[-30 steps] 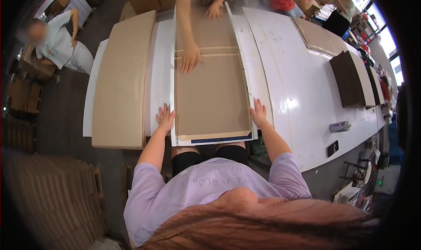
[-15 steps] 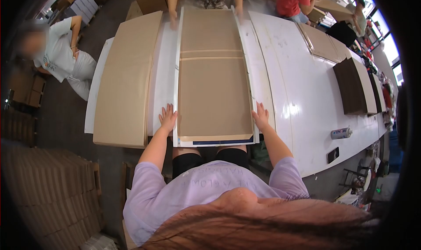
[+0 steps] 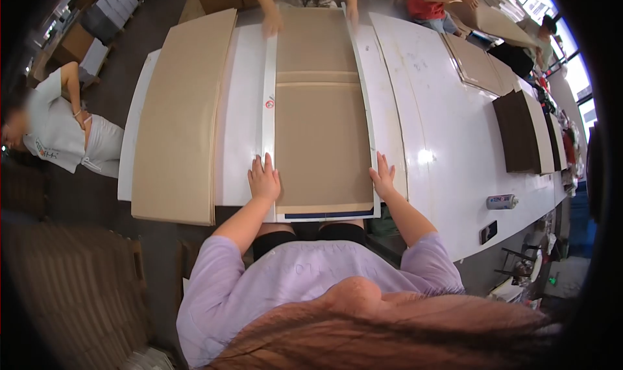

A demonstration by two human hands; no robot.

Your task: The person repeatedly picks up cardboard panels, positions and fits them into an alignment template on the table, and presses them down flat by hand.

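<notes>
A long brown cardboard panel (image 3: 322, 143) lies lengthwise in front of me, creased across its upper part. White strips run along its left edge (image 3: 268, 123) and right edge (image 3: 365, 104); the left one bears a round red mark. My left hand (image 3: 264, 180) lies flat, fingers stretched out, on the left strip near its close end. On the other side, my right hand (image 3: 384, 177) touches the right strip with its fingers apart. A dark blue band (image 3: 331, 214) shows along the near edge. At the far end, a co-worker's blurred hands (image 3: 273, 23) are at the left and right strips.
A stack of large cardboard sheets (image 3: 182, 123) is on the left of the white table (image 3: 448, 130). To the right are a spray can (image 3: 502, 202), a phone (image 3: 488, 232) and stacked brown boards (image 3: 522, 133). A person in white (image 3: 71, 123) stands at left.
My left hand has moved right, from beside the left strip onto it, and that strip now shows a wider white face. The co-worker's left-side hand has also shifted inward. My right hand stays at its edge.
</notes>
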